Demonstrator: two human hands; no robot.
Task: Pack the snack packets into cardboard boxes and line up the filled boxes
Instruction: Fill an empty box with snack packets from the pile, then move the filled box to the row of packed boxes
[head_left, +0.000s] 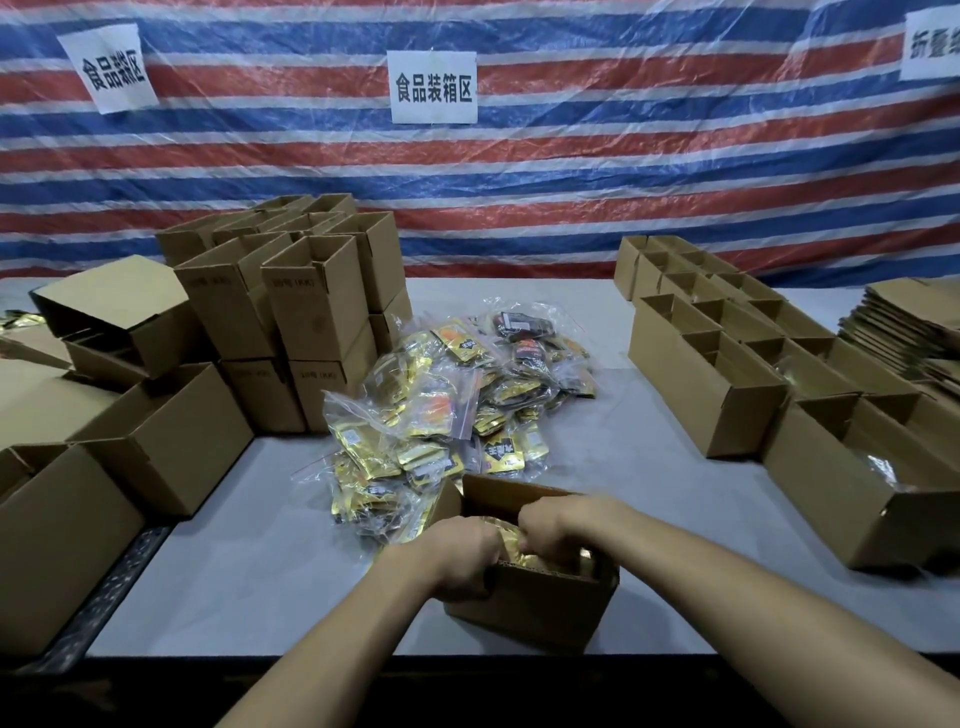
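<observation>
Reaching into the open box (530, 608), both hands sit side by side. The left hand (467, 553) curls over the near wall and grips it. The right hand (563, 525) curls its fingers on the gold packets (511, 544) (they lie inside the box, right between the hands). The box's long side runs left to right. I think the row of filled boxes (711, 395) is nearer the right hand.
</observation>
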